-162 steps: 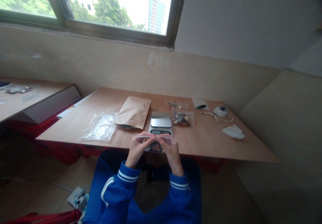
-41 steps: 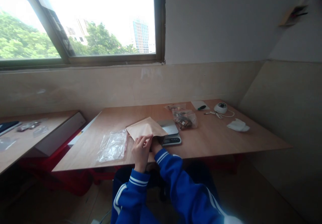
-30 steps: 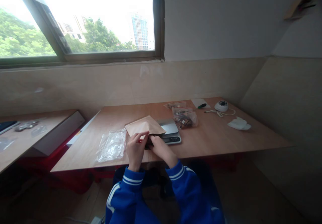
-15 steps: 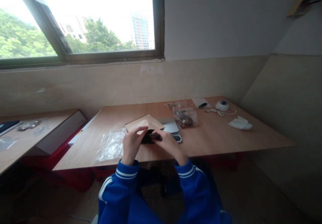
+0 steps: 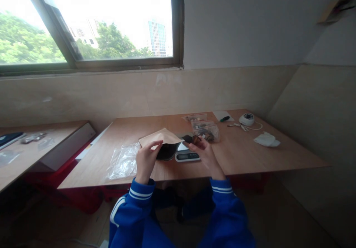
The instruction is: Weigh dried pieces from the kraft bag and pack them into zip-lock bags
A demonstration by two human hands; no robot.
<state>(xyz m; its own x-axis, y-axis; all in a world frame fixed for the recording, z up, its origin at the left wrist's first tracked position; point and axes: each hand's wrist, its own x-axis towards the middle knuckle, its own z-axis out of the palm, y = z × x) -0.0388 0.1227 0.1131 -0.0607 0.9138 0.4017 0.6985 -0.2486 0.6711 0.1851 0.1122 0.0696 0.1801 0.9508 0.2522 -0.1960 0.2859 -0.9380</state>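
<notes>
My left hand pinches the rim of a brown kraft paper bag, whose dark mouth gapes toward me. To the right of it, my right hand has its fingers closed on dark brown pieces, too small and dim to name exactly. These are held above a white digital kitchen scale, whose display faces me. Part of the scale's plate is hidden behind the bag and the right hand.
Zip bags with brown contents lie behind the scale. Clear plastic wrapping is left of the bag. Farther right are a screwdriver on white paper, a white dome camera with cable, and a crumpled white sheet.
My right hand has come away from the bag's mouth and moved right, carrying the dark brown pieces. The bag's dark opening and the scale's display now show. My left hand stays at the rim.
</notes>
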